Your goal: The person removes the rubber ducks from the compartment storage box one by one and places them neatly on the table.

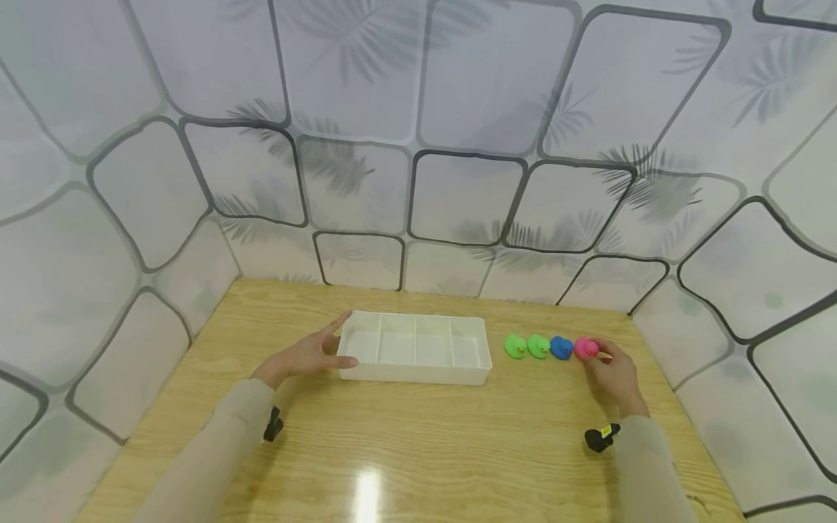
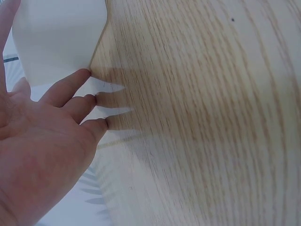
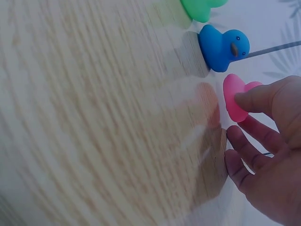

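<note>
A white box with several compartments sits on the wooden table. My left hand holds its left end, thumb at the front corner and index finger at the back corner. In the left wrist view, the other fingers of the left hand touch the tabletop beside the box wall. On the right, my right hand pinches a pink toy duck between thumb and fingers; the right wrist view shows the thumb on the pink duck. Left of it stands a blue toy duck.
Two green toy ducks continue the row leftward from the blue one, between it and the box. The wooden table meets a patterned curtain at the back and both sides. Black wrist cameras are on both arms.
</note>
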The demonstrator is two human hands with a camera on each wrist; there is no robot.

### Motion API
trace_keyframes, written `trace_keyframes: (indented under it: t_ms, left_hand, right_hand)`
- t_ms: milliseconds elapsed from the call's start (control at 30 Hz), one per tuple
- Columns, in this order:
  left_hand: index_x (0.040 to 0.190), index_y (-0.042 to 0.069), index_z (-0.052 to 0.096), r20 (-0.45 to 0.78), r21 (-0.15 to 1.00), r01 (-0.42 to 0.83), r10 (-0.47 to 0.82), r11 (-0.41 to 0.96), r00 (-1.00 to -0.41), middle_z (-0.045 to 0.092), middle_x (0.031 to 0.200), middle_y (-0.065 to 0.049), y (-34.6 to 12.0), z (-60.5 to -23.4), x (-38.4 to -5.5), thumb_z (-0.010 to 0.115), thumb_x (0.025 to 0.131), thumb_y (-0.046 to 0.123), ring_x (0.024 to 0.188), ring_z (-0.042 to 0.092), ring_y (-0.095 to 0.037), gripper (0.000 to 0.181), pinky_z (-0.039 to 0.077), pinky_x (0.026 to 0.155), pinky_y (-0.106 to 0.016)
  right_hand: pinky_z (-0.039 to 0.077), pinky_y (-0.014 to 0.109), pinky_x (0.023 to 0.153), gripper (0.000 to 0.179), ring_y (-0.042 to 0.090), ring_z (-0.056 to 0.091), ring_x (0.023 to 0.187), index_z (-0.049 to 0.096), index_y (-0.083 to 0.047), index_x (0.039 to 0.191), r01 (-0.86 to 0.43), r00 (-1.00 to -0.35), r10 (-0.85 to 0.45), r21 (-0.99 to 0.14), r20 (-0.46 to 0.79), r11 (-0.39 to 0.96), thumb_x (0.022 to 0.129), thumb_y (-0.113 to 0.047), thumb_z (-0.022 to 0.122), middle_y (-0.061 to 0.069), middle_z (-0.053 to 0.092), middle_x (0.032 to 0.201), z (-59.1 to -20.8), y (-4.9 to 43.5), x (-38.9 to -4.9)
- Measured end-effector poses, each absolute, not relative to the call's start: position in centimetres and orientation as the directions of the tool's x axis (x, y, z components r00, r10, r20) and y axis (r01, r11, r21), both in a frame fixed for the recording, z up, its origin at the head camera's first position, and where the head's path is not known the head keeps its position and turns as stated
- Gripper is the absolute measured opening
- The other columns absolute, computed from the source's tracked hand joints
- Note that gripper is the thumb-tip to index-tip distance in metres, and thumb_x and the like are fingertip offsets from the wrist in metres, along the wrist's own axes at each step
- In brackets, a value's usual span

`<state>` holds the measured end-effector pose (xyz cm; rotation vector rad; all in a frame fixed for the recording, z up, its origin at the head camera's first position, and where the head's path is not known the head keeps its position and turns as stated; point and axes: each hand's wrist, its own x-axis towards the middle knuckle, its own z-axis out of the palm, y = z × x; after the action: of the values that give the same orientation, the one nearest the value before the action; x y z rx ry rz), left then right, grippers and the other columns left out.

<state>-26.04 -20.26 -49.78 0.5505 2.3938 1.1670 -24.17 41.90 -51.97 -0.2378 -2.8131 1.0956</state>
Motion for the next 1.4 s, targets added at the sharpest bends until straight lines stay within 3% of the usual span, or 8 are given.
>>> trace_keyframes:
  t_ms: [133,233,1100,1267,1400]
  left_hand:
    - [0.17,0.028,-0.008,-0.19,0.811,0.169,0.524,0.56,-0.83,0.038,0.163,-0.034,-20.18,-49.76,-26.06,0.074,0.098,0.047,0.153,0.033,-0.056,0.111,0.03,0.117,-0.075]
    - [0.17,0.028,-0.008,-0.189,0.813,0.168,0.525,0.558,-0.83,0.039,0.162,-0.034,-20.1,-49.77,-26.12,0.074,0.098,0.046,0.152,0.033,-0.055,0.111,0.031,0.117,-0.075]
    - [0.17,0.029,-0.008,-0.195,0.817,0.161,0.527,0.554,-0.827,0.04,0.163,-0.032,-19.93,-49.61,-26.15,0.074,0.098,0.045,0.153,0.034,-0.053,0.111,0.032,0.118,-0.073]
    - [0.17,0.027,-0.008,-0.197,0.811,0.166,0.529,0.562,-0.825,0.042,0.162,-0.032,-19.85,-49.71,-26.1,0.074,0.098,0.046,0.152,0.035,-0.053,0.111,0.032,0.118,-0.073]
    - [0.171,0.027,-0.007,-0.192,0.807,0.171,0.525,0.565,-0.829,0.04,0.163,-0.031,-19.9,-49.7,-26.16,0.074,0.098,0.046,0.153,0.032,-0.054,0.111,0.031,0.118,-0.074]
  right_hand:
    - [0.052,0.058,0.104,0.05,0.055,0.06,0.127,0.051,0.006,0.148,0.1,-0.984,0.175,-0.684,0.041,0.723,0.106,-0.02,0.062,0.037,0.055,0.144,-52.0,41.97,-24.22]
    - [0.049,0.062,0.107,0.05,0.056,0.059,0.129,0.05,0.006,0.148,0.094,-0.985,0.167,-0.69,0.039,0.717,0.106,-0.018,0.061,0.038,0.055,0.144,-52.06,42.01,-24.25]
    - [0.046,0.065,0.109,0.052,0.056,0.056,0.13,0.045,0.007,0.151,0.104,-0.989,0.15,-0.679,0.009,0.726,0.108,-0.019,0.058,0.04,0.05,0.147,-52.39,42.35,-24.14]
    - [0.049,0.061,0.106,0.06,0.055,0.056,0.13,0.038,0.007,0.156,0.12,-0.988,0.156,-0.672,-0.006,0.731,0.106,-0.018,0.06,0.041,0.048,0.149,-52.16,42.29,-23.81]
    - [0.055,0.052,0.096,0.066,0.052,0.059,0.126,0.034,0.005,0.159,0.124,-0.99,0.138,-0.67,-0.032,0.732,0.104,-0.016,0.061,0.041,0.049,0.147,-51.61,42.18,-23.62]
